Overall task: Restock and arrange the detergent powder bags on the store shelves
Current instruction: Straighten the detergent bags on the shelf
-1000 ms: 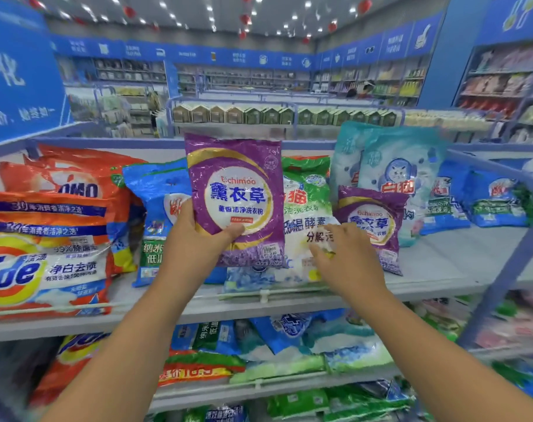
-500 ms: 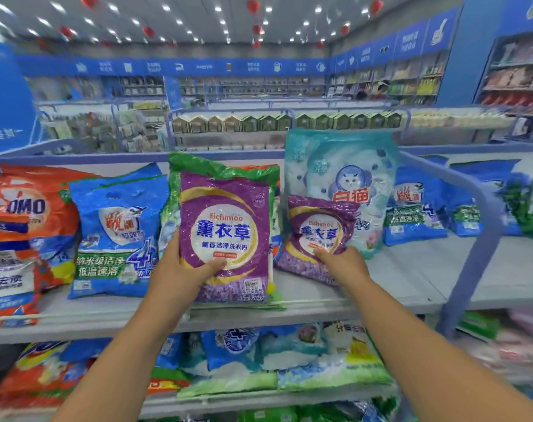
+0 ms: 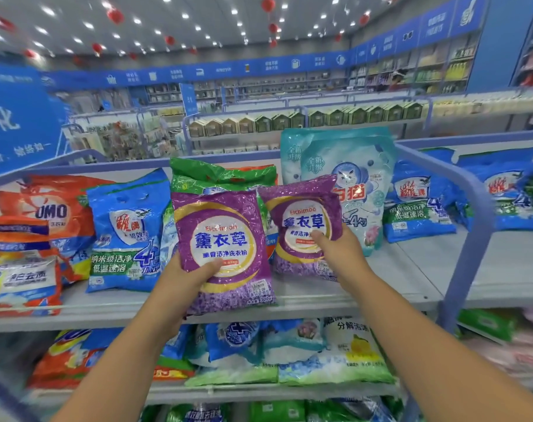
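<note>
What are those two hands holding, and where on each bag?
Left hand grips a purple detergent bag by its lower left edge; right hand holds a second purple bag at its lower right.

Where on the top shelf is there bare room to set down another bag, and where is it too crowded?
Bare shelf lies in front of the pale cat bag and the blue bag, right of the right hand. A thin strip runs along the front edge. From the orange bags to the two purple bags, held by the left hand and the right, it is crowded.
</note>
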Demonstrator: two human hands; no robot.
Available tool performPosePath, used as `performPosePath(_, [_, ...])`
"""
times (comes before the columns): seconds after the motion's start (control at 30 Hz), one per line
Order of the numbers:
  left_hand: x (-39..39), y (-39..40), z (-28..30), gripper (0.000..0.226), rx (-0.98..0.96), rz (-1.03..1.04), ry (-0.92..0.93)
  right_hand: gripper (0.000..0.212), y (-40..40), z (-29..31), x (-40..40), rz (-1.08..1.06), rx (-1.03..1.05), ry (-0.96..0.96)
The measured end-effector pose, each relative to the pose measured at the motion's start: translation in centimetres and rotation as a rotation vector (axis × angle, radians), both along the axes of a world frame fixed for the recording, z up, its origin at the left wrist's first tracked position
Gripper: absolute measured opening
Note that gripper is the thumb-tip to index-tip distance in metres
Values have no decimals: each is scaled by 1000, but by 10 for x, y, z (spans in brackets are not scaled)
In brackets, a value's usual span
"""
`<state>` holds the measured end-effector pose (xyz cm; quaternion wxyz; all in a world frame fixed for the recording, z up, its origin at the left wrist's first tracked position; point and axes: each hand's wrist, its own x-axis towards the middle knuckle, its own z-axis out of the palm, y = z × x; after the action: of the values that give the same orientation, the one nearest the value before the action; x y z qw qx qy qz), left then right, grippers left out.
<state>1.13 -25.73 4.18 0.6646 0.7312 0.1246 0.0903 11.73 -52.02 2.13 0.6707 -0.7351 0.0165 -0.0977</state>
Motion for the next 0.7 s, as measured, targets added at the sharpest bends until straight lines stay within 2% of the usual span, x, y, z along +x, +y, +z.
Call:
performPosePath(0.2, [-12,-14,22,38,77,-26,-138,26,-20,28,-38,-61,84,-55])
performPosePath(0.3, [-19,-22,28,24,64,-68,-199,21,-38,32,-66,-105,79,-25])
performPosePath(0.4, [-24,-27,25,25,57,-154,-188,14,-58,30,-102,-172,74,8])
performPosePath(0.57, [-34,-53,1,27,-37,-313,-153,28,-91,14,-164,-293,81,76])
performPosePath(0.7, [-49,-96,-21,27,-84,-403,-104,19,-121,3,-210,-385,70,87])
